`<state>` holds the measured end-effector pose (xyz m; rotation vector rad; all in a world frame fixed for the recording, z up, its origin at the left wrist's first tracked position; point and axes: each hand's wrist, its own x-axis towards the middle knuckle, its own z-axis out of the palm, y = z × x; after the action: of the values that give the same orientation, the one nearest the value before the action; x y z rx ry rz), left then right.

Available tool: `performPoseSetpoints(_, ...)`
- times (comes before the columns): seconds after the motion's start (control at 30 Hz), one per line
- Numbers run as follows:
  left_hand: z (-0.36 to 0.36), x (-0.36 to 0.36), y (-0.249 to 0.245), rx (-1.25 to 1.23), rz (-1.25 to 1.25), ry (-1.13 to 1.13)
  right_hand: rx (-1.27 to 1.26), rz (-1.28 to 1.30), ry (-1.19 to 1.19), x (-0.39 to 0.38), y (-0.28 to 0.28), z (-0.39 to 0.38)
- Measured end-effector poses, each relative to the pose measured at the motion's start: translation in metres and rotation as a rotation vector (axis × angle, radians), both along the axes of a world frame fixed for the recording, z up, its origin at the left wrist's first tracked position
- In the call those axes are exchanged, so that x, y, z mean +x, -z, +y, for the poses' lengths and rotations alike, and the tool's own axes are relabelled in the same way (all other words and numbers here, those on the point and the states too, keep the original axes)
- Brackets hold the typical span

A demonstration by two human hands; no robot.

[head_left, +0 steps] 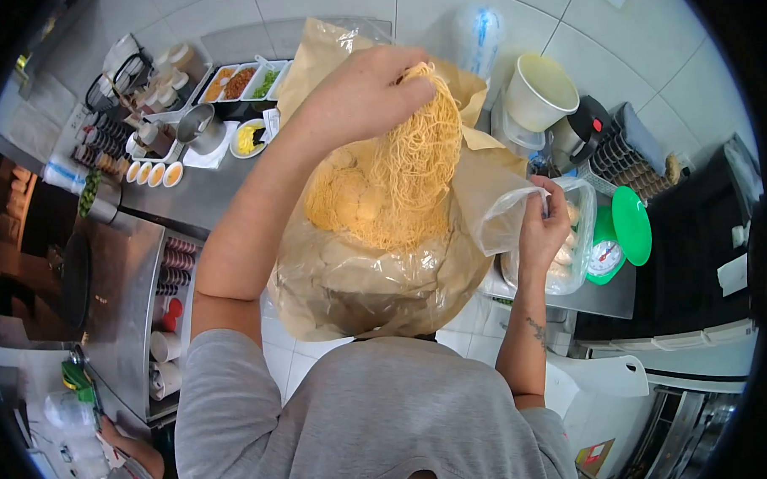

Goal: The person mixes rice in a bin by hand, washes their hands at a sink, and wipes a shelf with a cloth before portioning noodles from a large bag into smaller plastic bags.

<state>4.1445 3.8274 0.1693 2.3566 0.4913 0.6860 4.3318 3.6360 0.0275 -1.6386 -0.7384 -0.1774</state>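
Note:
My left hand is closed around a clump of thin yellow noodles, lifted so that the strands hang down. Beneath it lies a heap of the same noodles inside a large brown paper bag with a clear plastic liner. To the right of that bag, my right hand pinches the edge of a small clear plastic bag. Just behind my right hand stands a translucent plastic tub with pale rounded bundles inside, partly hidden by the hand and wrist.
A green dial scale stands right of the tub. At the back are a white bucket and a basket. On the left counter stand topping trays, a metal pot and small sauce cups. Another person's arm shows lower left.

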Motion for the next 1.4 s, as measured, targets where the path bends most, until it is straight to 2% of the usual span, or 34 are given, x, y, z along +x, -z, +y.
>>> performPoseSetpoints(0.07,0.0,-0.002,-0.001,-0.064,0.02,-0.017,0.036,-0.05,0.034,-0.003,-0.011,0.002)
performPoseSetpoints(0.17,0.004,-0.001,0.041,0.189,0.481,-0.048,-0.127,-0.171,0.171,-0.015,-0.029,-0.002)
performPoseSetpoints(0.23,-0.009,0.001,0.103,0.144,0.512,-0.011,-0.05,-0.254,0.11,-0.015,-0.019,0.007)
performPoseSetpoints(0.27,-0.023,-0.001,0.154,0.329,0.466,-0.056,-0.013,-0.297,0.079,-0.015,-0.013,0.011)
performPoseSetpoints(0.33,-0.032,-0.003,0.213,0.49,0.394,-0.06,-0.11,-0.323,0.046,-0.022,-0.004,0.022)
performPoseSetpoints(0.37,-0.032,-0.003,0.225,0.468,0.374,-0.017,-0.147,-0.306,0.02,-0.025,0.004,0.029)
performPoseSetpoints(0.4,-0.029,-0.004,0.229,0.45,0.354,0.026,-0.18,-0.288,-0.006,-0.027,0.012,0.037)
performPoseSetpoints(0.5,-0.007,-0.017,0.213,0.042,0.02,-0.036,-0.233,-0.237,-0.072,-0.035,0.028,0.06)
performPoseSetpoints(0.6,-0.001,-0.042,0.166,-0.761,-0.202,-0.142,-0.331,-0.03,-0.106,-0.047,0.031,0.078)
performPoseSetpoints(0.7,-0.008,-0.055,0.15,-1.25,-0.555,-0.026,-0.267,0.019,-0.16,-0.049,0.049,0.099)
performPoseSetpoints(0.8,-0.026,-0.038,0.16,-1.064,-0.525,-0.121,-0.216,0.199,-0.266,-0.056,0.063,0.117)
performPoseSetpoints(0.9,-0.03,-0.012,0.199,-0.819,-0.377,0.023,-0.328,0.272,-0.379,-0.077,0.047,0.115)
performPoseSetpoints(1.0,-0.019,-0.003,0.206,-0.389,0.136,-0.144,-0.212,-0.009,-0.461,-0.084,0.058,0.105)
performPoseSetpoints(1.1,-0.023,0.01,0.2,-0.469,0.156,-0.337,-0.338,-0.085,-0.466,-0.092,0.053,0.083)
performPoseSetpoints(1.2,-0.038,0.01,0.185,-1.328,-0.413,-0.169,-0.112,-0.217,-0.385,-0.087,0.065,0.072)
performPoseSetpoints(1.3,-0.041,0.001,0.186,-1.836,-0.751,0.19,-0.151,-0.12,-0.398,-0.08,0.064,0.057)
performPoseSetpoints(1.4,-0.055,0.017,0.175,-1.284,-0.517,-0.069,-0.086,-0.089,-0.468,-0.086,0.055,0.057)
